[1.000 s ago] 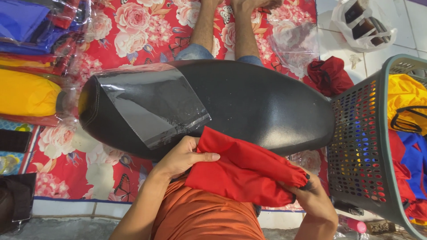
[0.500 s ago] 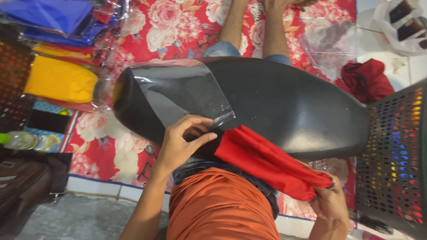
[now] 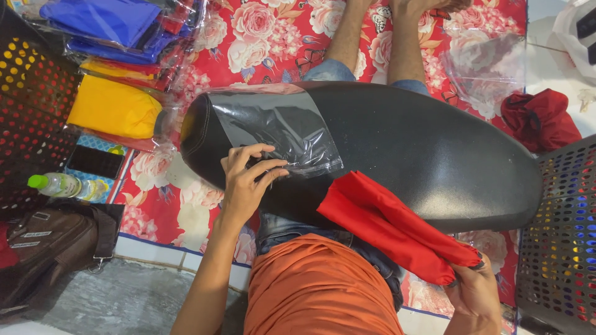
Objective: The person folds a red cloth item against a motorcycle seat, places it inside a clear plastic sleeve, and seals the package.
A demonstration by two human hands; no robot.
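- A red floral mat [image 3: 273, 43] covers the floor from the far left across to the far right.
- A long black motorcycle seat [image 3: 422, 149] lies across the person's lap, its narrow end to the left.
- A clear plastic bag [image 3: 279, 133] lies flat on the left part of the seat.
- A dark perforated basket [image 3: 559, 248] stands at the near right; another perforated basket [image 3: 25, 111] stands at the left edge.
- A folded red cloth [image 3: 391, 226] rests against the near side of the seat, right of the bag, slanting down to the right.
- A brown bag [image 3: 49, 248] sits at the near left.
- Packed blue cloths [image 3: 105, 22] and a packed yellow cloth [image 3: 112, 108] lie at the far left.
- A crumpled red cloth [image 3: 540, 118] lies at the far right.
- The left hand [image 3: 245, 186] pinches the near edge of the clear bag between thumb and fingers, the other fingers loosely curled.
- The right hand [image 3: 475, 288], near right, is closed around the lower end of the folded red cloth.
- A small water bottle [image 3: 62, 185] lies at the left.
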